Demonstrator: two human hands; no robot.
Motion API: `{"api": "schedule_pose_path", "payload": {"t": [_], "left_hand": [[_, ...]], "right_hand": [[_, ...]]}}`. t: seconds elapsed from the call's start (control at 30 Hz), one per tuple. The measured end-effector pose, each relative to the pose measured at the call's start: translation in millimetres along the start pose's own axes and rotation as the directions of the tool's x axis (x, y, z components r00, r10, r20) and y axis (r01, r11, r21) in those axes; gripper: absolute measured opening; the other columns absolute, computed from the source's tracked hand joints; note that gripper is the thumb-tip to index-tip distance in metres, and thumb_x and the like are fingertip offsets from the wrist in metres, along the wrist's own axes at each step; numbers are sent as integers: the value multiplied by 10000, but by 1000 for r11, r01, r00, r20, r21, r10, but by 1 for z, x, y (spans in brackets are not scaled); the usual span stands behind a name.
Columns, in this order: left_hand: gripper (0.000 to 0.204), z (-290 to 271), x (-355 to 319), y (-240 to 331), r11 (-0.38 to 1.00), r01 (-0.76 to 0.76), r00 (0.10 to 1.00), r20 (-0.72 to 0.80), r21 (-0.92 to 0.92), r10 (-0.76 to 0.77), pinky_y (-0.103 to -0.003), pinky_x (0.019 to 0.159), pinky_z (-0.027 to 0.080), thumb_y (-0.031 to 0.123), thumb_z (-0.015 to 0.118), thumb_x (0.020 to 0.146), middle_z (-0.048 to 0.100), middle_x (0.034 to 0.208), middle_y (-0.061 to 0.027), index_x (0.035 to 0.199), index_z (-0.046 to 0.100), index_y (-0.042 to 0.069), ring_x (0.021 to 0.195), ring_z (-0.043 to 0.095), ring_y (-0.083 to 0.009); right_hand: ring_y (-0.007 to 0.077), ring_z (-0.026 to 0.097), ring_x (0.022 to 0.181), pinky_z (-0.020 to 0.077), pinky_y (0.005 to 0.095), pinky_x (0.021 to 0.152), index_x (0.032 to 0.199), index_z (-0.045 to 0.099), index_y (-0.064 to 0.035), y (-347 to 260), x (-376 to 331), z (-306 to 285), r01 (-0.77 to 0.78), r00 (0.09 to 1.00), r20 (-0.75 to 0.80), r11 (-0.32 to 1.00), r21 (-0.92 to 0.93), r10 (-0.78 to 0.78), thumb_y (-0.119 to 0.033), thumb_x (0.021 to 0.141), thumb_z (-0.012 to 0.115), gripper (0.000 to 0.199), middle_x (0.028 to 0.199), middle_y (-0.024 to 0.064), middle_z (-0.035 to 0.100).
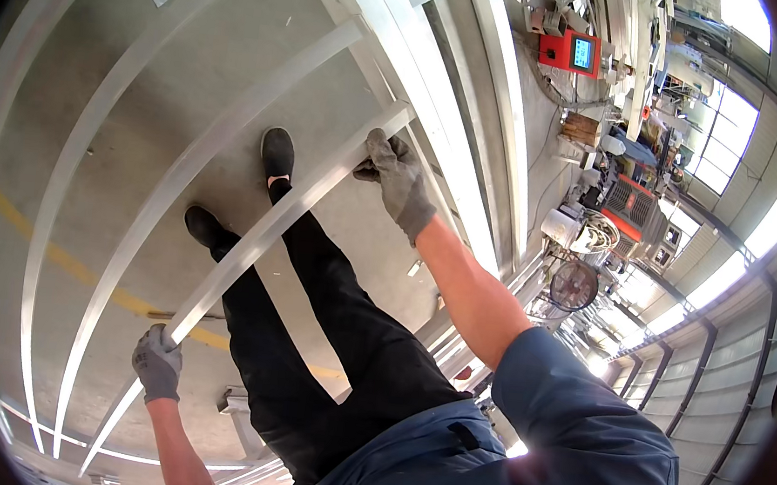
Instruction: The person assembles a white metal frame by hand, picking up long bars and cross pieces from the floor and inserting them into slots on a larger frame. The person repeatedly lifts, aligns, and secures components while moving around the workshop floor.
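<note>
Head camera, looking down: a person's left hand point(157, 362), in a grey work glove, is closed around the lower end of a long, flat, pale aluminium bar point(268, 231), while the right hand point(397, 180), gloved the same way, grips the same bar near its upper end, fingers wrapped over the edge. Held between both fists, the bar runs diagonally across the person's body, from lower left to upper right, crossing in front of black trousers point(324, 330) and two dark shoes point(277, 152) planted on the grey concrete floor point(191, 55). Its upper end meets a longer aluminium rail point(407, 48) of a large frame laid out over the floor, where further parallel aluminium bars point(106, 169) curve away to the left. A yellow painted line point(51, 252) crosses the concrete beneath them. A blue short-sleeved work shirt point(574, 447) fills the lower right. Well apart, at the upper right, stand a red control box with a small lit screen point(570, 52), a round floor fan point(574, 286) and bright workshop windows point(726, 135).
</note>
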State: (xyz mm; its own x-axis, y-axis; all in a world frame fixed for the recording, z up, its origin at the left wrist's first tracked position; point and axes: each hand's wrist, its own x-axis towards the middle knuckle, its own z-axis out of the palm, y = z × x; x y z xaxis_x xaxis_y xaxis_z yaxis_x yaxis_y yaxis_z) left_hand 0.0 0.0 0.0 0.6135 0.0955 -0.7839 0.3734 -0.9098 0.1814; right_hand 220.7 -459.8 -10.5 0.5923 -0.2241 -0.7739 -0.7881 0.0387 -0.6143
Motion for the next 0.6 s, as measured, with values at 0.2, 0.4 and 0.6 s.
{"api": "schedule_pose_path", "payload": {"t": [0.2,0.4,0.6], "left_hand": [[191,7,5,6,999,-31,999,22,-23,32,-488,753,529,157,745,812,699,887,-139,980,675,100,853,670,-386],[220,-9,0,14,999,-6,996,87,-49,10,-475,743,523,160,748,810,701,893,-140,1010,682,97,839,672,-377],[221,-22,1,9,997,51,994,104,-56,-45,-474,755,517,183,754,819,700,887,-138,1010,682,99,846,668,-370]], "right_hand": [[137,658,829,579,330,817,1019,585,-33,6,4,-10,41,996,-80,999,9,-40,-446,964,677,426,910,41,647],[127,622,801,576,331,808,1053,550,-27,13,-4,-14,85,993,-86,995,49,-81,-446,953,692,453,916,18,591],[134,616,808,568,330,815,1026,580,-14,13,2,4,89,993,-84,995,44,-85,-456,936,700,467,919,26,592]]}}
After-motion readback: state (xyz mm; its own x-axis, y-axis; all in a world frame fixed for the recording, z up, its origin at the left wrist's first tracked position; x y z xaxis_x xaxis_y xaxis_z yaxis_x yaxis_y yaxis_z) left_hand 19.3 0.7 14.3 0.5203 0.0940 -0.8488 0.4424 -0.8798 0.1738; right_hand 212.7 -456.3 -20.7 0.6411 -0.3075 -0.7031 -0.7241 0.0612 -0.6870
